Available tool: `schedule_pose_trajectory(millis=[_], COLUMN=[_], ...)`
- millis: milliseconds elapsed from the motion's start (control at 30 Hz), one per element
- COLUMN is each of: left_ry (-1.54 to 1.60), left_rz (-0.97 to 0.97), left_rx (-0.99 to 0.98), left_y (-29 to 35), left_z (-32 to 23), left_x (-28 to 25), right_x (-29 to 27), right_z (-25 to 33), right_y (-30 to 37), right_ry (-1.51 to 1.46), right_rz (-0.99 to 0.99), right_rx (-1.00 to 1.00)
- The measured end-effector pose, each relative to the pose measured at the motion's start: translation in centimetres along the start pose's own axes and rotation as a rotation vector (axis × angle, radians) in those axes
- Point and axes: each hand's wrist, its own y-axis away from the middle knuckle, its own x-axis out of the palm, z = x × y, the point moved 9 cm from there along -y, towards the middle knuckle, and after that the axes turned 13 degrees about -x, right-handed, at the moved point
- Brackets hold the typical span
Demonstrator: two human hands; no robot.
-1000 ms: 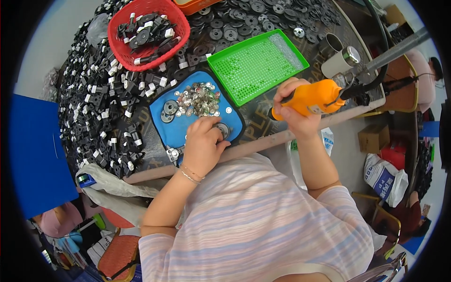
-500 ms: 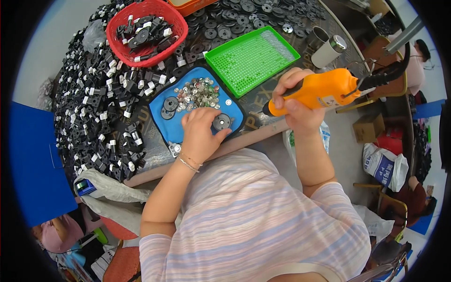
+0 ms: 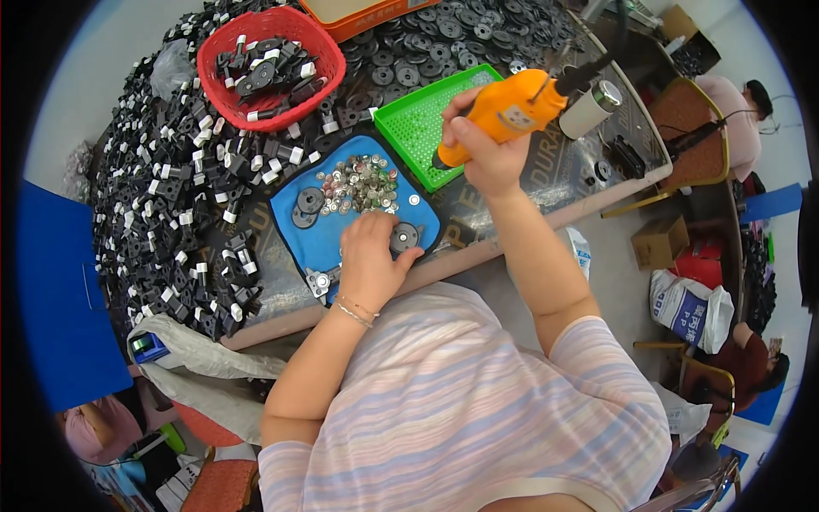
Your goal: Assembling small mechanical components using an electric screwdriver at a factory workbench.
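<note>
My left hand [image 3: 373, 266] rests at the near edge of a blue mat [image 3: 297, 249], thumb and fingers closed round a dark grey round disc [image 3: 405, 239] with a small metal centre. My right hand [image 3: 496, 158] grips an orange electric screwdriver [image 3: 512, 107], held above the near right part of the green tray [image 3: 405, 126]. Its dark tip points down and left, apart from the disc. On the mat lie a heap of small round metal parts [image 3: 363, 183], a pair of similar discs [image 3: 308, 206] at the left, and a small silvery metal piece [image 3: 319, 283] by the near left corner.
Black and white plastic parts [image 3: 183, 188] are heaped over the table's left side. A red basket [image 3: 209, 81] holds more. Many dark discs [image 3: 435, 51] lie at the back, beside an orange box [image 3: 363, 26]. A white bottle [image 3: 591, 111] stands right. A cable runs up from the screwdriver.
My right hand has brought the screwdriver leftward, from beyond the green tray to above it, nearer the disc. My left hand keeps its hold on the disc. The whole view has shifted slightly.
</note>
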Motion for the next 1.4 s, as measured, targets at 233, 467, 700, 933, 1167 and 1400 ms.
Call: schedule_pose_trajectory(millis=[233,467,700,933,1167,1400], left_ry=[0.121,0.135,0.122,0.137,0.136,0.175], left_rz=[0.069,0.082,0.072,0.057,0.056,0.053], left_rx=[-0.009,0.034,0.043,0.053,0.053,0.075], left_y=[-0.4,-0.5,-0.4,-0.3,-0.2,-0.2], left_z=[0.6,0.5,0.4,0.2,0.4,0.5], left_x=[0.5,0.5,0.5,0.5,0.6,0.5], right_x=[0.1,0.5,0.6,0.2,0.4,3.3], right_z=[-0.7,-0.7,-0.8,-1.5,0.3,4.2], right_y=[-0.3,-0.5,-0.5,-0.2,-0.9,1.0], right_ry=[0.034,0.04,0.065,0.114,0.089,-0.129], right_rz=[-0.011,-0.005,-0.001,-0.001,-0.039,0.121], right_rx=[-0.019,-0.006,-0.014,0.003,-0.013,0.082])
